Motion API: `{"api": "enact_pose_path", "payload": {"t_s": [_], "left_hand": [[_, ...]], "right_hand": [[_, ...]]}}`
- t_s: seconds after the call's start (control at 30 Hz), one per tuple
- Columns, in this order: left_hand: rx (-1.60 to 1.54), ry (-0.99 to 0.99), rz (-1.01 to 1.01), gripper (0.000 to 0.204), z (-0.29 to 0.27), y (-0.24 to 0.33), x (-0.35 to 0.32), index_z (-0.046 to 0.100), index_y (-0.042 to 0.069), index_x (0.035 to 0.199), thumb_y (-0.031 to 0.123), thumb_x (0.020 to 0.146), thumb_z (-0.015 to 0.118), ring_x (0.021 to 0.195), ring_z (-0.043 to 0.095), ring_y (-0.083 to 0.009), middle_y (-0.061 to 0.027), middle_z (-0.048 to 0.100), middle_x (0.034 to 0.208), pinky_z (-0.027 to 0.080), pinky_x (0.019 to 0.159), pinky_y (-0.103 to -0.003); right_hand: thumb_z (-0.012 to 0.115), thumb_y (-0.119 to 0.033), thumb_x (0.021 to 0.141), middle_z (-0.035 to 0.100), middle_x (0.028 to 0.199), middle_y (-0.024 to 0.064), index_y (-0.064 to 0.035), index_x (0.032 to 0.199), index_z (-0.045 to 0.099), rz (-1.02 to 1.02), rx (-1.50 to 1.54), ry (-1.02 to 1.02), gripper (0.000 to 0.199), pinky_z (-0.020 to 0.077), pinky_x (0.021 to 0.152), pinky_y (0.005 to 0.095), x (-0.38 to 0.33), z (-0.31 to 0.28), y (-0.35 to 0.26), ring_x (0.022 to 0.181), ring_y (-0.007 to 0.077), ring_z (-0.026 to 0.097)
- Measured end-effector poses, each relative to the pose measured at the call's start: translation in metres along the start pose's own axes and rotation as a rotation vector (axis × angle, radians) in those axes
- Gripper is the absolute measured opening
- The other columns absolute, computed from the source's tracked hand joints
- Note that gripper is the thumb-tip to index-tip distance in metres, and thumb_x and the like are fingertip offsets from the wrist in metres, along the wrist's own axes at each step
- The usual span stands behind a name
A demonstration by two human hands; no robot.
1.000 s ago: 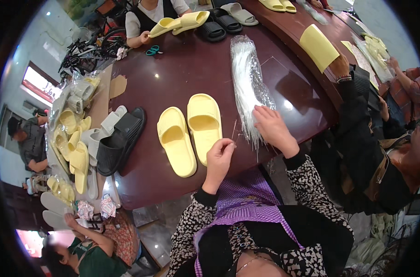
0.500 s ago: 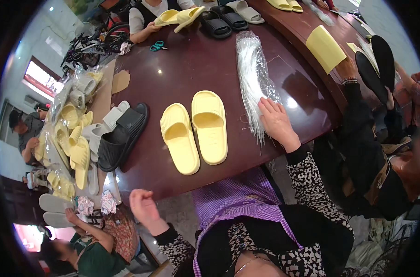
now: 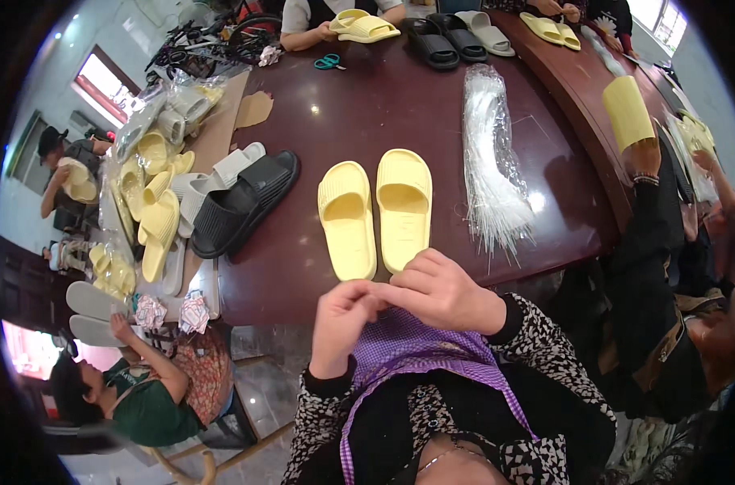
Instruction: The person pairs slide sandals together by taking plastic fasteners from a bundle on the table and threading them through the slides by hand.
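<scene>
Where the right grip (image 3: 444,293) had just been resting on the bundle (image 3: 492,153) and the left grip (image 3: 343,319) had swung out wide, the two now met, tip to tip, in front of the apron (image 3: 432,343). Each was narrow, fingers curled and thumb tucked close; whether a strand ran between them I couldn't tell from where I stood. To my eye, that shifted the work from the bundle to some fine fiddling at the fingertips. The bundle, white strands in clear plastic, lay untouched beyond and to the right of the right grip.

Just past both grips sat the yellow slides (image 3: 404,212), side by side on the counter (image 3: 391,105), soles down, heels nearest the fingers; I couldn't make out whether they touched. They were a plain pale yellow, with broad ribbed straps and faint marks on the right one's footbed. Farther out, to the left of the left grip, lay dark slides (image 3: 246,202).
</scene>
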State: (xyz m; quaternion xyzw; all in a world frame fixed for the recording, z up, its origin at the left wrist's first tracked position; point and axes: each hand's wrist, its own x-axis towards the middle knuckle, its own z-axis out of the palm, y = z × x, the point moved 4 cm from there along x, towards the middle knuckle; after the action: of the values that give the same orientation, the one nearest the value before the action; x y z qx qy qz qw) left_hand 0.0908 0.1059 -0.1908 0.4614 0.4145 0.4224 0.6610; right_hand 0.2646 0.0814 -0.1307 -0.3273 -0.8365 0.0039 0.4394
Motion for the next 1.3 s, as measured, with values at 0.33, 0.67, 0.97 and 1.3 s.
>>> {"api": "enact_pose_path", "payload": {"t_s": [0.33, 0.67, 0.97, 1.3], "left_hand": [[0.158, -0.185, -0.135, 0.010, 0.016, 0.001, -0.003, 0.063, -0.001, 0.091, 0.002, 0.091, 0.053, 0.066, 0.054, -0.0056, -0.0025, 0.064, 0.083, 0.044, 0.060, -0.019], [0.629, -0.066, 0.649, 0.006, 0.023, 0.062, -0.028, 0.060, -0.002, 0.086, -0.006, 0.083, 0.058, 0.070, 0.059, -0.0148, -0.0085, 0.062, 0.083, 0.047, 0.061, -0.027], [0.815, -0.048, 0.820, 0.010, 0.011, 0.030, -0.026, 0.058, -0.002, 0.084, -0.008, 0.076, 0.059, 0.068, 0.059, -0.0281, -0.0152, 0.058, 0.078, 0.048, 0.063, -0.033], [0.887, 0.010, 0.674, 0.003, -0.002, -0.019, 0.064, 0.058, -0.002, 0.084, 0.000, 0.081, 0.057, 0.072, 0.060, -0.0345, -0.0179, 0.059, 0.079, 0.049, 0.063, -0.038]], "right_hand": [[0.066, -0.002, 0.068, 0.061, 0.081, 0.0063, -0.0022, 0.087, 0.062, 0.039, -0.058, -0.083, 0.020, 0.0462, 0.068, 0.0332, 0.002, -0.015, 0.012, 0.073, 0.0221, 0.058], [0.065, 0.006, 0.074, 0.061, 0.079, 0.0098, -0.0002, 0.084, 0.062, 0.335, 0.002, 0.104, 0.012, 0.0478, 0.067, 0.0357, 0.007, -0.065, 0.034, 0.075, 0.0265, 0.059], [0.059, -0.006, 0.082, 0.063, 0.084, 0.0171, -0.0008, 0.087, 0.062, 0.505, 0.184, -0.416, 0.008, 0.0489, 0.069, 0.0421, -0.037, 0.019, 0.076, 0.081, 0.0350, 0.061], [0.056, -0.006, 0.081, 0.063, 0.078, 0.0184, -0.0001, 0.083, 0.059, 0.495, -0.255, -0.395, 0.007, 0.0493, 0.066, 0.0451, -0.023, 0.063, 0.136, 0.078, 0.0361, 0.063]]}}
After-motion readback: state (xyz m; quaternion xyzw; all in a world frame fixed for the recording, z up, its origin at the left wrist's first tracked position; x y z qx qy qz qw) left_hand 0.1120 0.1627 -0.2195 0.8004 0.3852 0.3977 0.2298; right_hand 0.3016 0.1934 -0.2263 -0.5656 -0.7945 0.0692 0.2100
